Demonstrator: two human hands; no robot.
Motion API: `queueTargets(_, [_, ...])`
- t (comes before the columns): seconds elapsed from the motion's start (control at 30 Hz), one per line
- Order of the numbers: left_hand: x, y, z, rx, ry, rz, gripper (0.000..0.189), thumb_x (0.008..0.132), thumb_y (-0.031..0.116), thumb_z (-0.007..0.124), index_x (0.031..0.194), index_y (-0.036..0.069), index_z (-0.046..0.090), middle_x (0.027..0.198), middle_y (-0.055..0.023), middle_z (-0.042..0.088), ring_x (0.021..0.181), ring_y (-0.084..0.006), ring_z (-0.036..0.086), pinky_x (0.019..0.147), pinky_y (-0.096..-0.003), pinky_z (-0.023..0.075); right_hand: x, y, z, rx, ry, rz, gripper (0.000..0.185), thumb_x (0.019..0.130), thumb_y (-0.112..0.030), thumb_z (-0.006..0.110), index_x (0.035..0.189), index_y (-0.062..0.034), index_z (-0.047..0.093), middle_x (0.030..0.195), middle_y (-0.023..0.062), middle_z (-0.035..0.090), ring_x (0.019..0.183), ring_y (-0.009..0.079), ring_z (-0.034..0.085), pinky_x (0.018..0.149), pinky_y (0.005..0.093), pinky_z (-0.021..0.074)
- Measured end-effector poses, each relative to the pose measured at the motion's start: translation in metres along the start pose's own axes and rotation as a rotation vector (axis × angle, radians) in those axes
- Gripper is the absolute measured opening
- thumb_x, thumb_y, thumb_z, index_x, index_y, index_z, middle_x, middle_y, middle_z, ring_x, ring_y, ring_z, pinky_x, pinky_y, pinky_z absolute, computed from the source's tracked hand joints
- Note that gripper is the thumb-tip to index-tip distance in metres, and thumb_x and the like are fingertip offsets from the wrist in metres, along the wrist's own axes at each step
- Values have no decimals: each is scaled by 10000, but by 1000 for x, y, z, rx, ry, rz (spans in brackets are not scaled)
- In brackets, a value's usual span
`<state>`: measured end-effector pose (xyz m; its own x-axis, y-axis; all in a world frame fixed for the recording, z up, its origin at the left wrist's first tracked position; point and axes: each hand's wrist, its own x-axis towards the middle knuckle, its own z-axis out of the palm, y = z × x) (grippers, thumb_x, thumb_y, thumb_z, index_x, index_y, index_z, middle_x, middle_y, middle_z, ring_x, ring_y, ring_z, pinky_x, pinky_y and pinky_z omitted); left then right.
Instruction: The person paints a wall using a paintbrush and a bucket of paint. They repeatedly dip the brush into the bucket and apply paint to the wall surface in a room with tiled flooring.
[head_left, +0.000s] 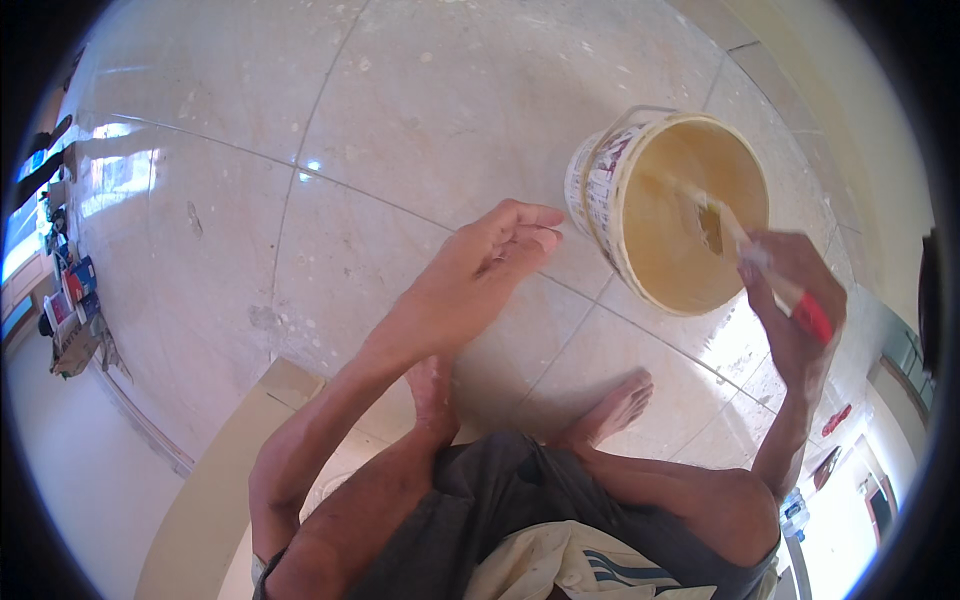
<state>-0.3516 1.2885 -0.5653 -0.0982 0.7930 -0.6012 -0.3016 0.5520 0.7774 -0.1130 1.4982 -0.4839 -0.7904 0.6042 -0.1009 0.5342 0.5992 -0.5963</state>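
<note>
My right hand (802, 292) grips the pale handle of a motion-blurred brush (772, 281) with a red end. The brush's far end reaches over the mouth of a plastic bucket (626, 202) and blurs into its inside. Yellowish coating covers the bucket's inner wall, and a darker patch (711, 225) shows deeper in. Printed writing and a wire handle (637, 111) are on the bucket's outside. Just left of the bucket, my left hand (495, 255) hovers apart from it, fingers loosely bent, nothing seen in them.
The bucket stands on a spattered tile floor (420, 97). My bare foot (615, 409) rests below it. Boxes (79, 281) and a bag (75, 349) lie along the far left wall. A plastic water bottle (793, 516) is at lower right, and a pale ledge (217, 465) at lower left.
</note>
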Motion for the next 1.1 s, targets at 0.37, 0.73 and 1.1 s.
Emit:
queueTargets(0.37, [2, -10, 18, 71, 49, -66, 423, 1096, 322, 505, 1400, 34, 570, 1298, -120, 671, 1174, -217, 631, 1053, -383, 458, -88, 5, -2, -363, -122, -573, 223, 775, -53, 811, 991, -81, 760, 1254, 129, 693, 1177, 357, 687, 855, 399, 676])
queueTargets(0.73, [-8, -32, 26, 103, 96, -89, 429, 1086, 347, 524, 1399, 59, 580, 1288, -100, 678, 1169, -200, 633, 1042, -368, 459, -124, 6, -9, -319, -21, -656, 191, 810, -48, 790, 994, -84, 760, 1267, 136, 692, 1194, 353, 684, 873, 399, 672])
queueTargets(1.1, [-15, -53, 30, 105, 96, -103, 465, 1078, 353, 533, 1420, 39, 565, 1297, -121, 669, 1177, -214, 637, 1041, -377, 465, -139, 17, -14, -81, 124, -620, 128, 849, -65, 776, 976, -58, 760, 1246, 172, 698, 1174, 341, 696, 906, 397, 660])
